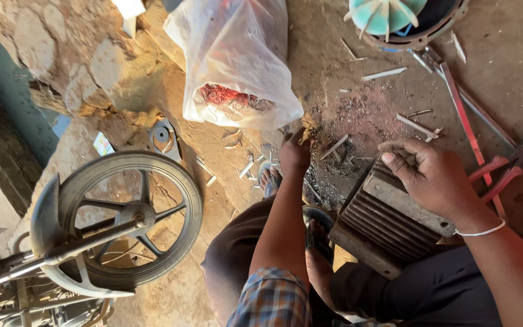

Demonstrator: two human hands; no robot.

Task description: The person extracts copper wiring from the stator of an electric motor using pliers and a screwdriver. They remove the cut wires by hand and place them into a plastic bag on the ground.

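head view: i found my left hand (295, 154) stretched out to the dirt floor (516, 54), fingers closed around a small brownish clump of scrap (307, 126) at the edge of a dark patch of debris (358, 115). my right hand (428, 175) rested on the upper end of a ribbed metal motor housing (382, 221), fingers curled over its rim and gripping it; a thin white band (480, 232) sat at that wrist. the housing lay tilted between my knees, just beside a sandalled foot (319, 233).

near the left hand, just above it, sat a clear plastic bag (237, 54) holding a tangle of red wire (231, 97). short pale strips (384, 74) lay scattered over the floor around the debris. red-handled pliers (509, 166) lay to the right of the right hand, close to it but apart, crossing a long metal bar (461, 109). a round casing with a teal fan (388, 15) sat at the top edge. a spoked wheel (131, 218) stood at the left, well apart from both hands.
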